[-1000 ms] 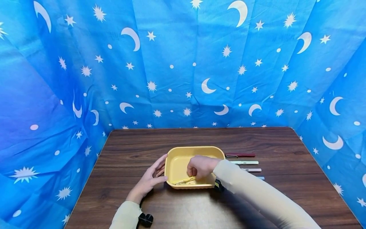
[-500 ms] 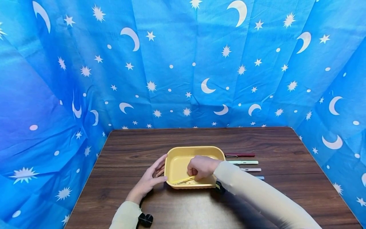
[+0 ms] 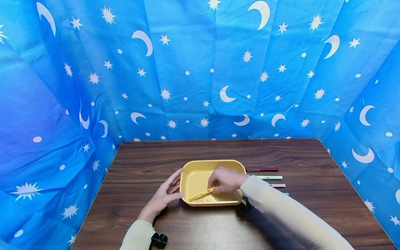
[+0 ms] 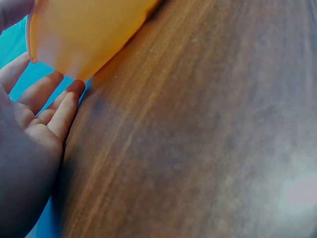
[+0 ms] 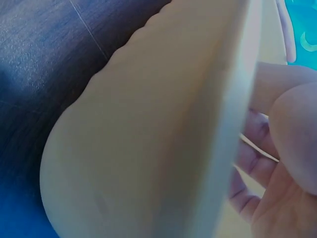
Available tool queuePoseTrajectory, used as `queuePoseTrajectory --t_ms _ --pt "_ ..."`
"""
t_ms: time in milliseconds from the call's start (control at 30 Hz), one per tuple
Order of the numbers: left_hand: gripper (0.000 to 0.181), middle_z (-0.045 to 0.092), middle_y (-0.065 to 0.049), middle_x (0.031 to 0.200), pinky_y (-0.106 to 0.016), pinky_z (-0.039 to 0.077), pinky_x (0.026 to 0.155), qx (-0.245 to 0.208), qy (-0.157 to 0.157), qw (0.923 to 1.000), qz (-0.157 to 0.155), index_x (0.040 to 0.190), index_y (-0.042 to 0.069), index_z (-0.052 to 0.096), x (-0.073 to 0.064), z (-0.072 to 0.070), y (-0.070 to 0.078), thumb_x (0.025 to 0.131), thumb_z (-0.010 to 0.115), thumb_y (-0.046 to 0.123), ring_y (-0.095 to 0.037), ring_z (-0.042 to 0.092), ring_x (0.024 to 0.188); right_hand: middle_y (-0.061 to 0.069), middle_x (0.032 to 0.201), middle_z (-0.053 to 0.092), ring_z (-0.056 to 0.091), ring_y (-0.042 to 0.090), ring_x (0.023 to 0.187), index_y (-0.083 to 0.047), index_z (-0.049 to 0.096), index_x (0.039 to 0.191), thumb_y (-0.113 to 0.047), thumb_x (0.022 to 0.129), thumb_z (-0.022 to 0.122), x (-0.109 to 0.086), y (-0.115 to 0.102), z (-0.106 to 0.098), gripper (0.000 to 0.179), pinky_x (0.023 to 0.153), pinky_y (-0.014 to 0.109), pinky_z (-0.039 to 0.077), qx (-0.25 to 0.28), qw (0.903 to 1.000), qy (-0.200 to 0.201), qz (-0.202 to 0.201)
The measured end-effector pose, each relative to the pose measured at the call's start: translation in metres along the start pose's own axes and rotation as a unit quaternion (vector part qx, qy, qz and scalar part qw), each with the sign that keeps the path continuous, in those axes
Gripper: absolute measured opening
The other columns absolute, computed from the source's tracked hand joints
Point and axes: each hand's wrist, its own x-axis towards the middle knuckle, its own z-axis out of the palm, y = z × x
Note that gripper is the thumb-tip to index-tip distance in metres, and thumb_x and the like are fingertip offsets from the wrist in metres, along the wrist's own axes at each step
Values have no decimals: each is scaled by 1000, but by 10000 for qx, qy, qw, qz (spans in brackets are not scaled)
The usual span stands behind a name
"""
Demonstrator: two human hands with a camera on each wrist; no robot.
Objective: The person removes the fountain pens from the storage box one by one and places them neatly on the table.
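A yellow plastic bin (image 3: 187, 173) with rounded corners stands on the wooden table. My left hand (image 3: 161, 195) rests against its left side, fingers extended along the outer wall and thumb at the front corner of the rim. In the left wrist view, those fingers (image 4: 42, 91) touch the orange-looking wall. Inside the bin, my right hand (image 3: 227, 180) pinches the right end of a yellow pen (image 3: 200, 194), which slants down toward the front left corner. The bin's wall (image 5: 133, 129) hides the pen and the fingertips in the right wrist view.
Several capped pens lie side by side right of the bin: a dark red pen (image 3: 264, 169), a mint pen (image 3: 273, 177), a pale pen (image 3: 278, 185) and a blue one (image 3: 285, 194), partly behind the right sleeve (image 3: 281, 208). A blue star-patterned cloth (image 3: 193, 69) surrounds the table.
My right hand has drawn slightly to the right and up, and the pen's right end has risen with it, so the pen slants more. The left hand and bin have stayed put.
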Motion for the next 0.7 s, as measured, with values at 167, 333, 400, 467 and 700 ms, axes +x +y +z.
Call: queuePoseTrajectory --t_ms 167,333,400,467,700 --pt "84 28 -18 171 -18 38 117 21 0 10000 2 168 15 25 0 -1 0 98 70 1 -37 29 155 -4 87 77 64 -1 78 -8 82 97 -7 90 79 -5 1 -4 8 72 15 54 -27 9987 325 -404" --pt "85 28 -17 172 -18 38 117 20 -3 10000 -6 168 15 25 0 -1 0 98 70 2 -37 28 156 2 97 79 71 11 89 -7 82 103 -9 94 78 -13 0 -6 10 82 22 58 -75 9970 582 -509" --pt "85 28 -16 172 -18 38 117 22 8 10000 -30 169 15 25 0 -1 0 98 71 3 -36 28 156 1 99 79 70 12 92 -7 82 104 -11 95 77 -16 1 -6 11 85 23 58 -89 9967 681 -437" --pt "85 28 -16 172 -18 38 117 29 22 10000 -55 169 16 25 0 0 0 98 71 4 -35 28 156 0 99 78 69 12 93 -8 82 105 -11 95 76 -20 0 -7 11 86 24 57 -133 9954 845 -429" --pt "86 28 -14 172 -18 38 117 57 76 9999 -136 168 17 26 0 0 3 97 72 5 -34 28 157 3 100 77 70 16 94 -7 81 105 -7 93 76 -34 2 -9 13 87 29 59 -188 9827 1681 -757"
